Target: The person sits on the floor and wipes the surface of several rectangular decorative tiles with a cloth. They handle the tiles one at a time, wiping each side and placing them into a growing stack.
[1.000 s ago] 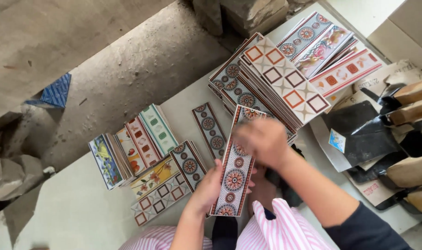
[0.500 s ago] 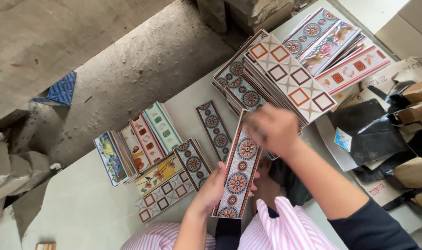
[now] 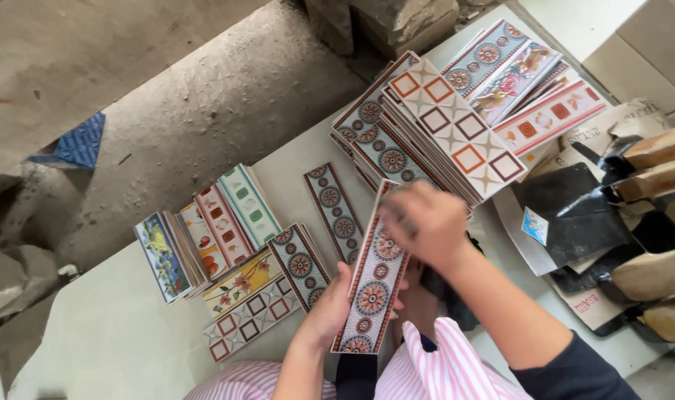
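A long narrow border tile (image 3: 372,287) with round red and blue medallions is held above the table edge. My left hand (image 3: 330,311) grips its near end from underneath. My right hand (image 3: 424,222) rests on its far end, fingers curled over the surface and blurred. Just beyond the right hand lies a big stack of patterned tiles (image 3: 441,126), topped by one with orange and brown squares. A single medallion tile (image 3: 336,210) lies flat to the left of the held one.
Rows of small decorative tiles (image 3: 211,237) stand and lie at the left on the pale table (image 3: 115,333). Black sheets and wooden pieces (image 3: 626,207) clutter the right side. Concrete floor and rubble (image 3: 167,96) lie beyond the table.
The view has shifted slightly. My right hand has slid a little along the far end of the held tile; the left hand keeps its grip on the near end.
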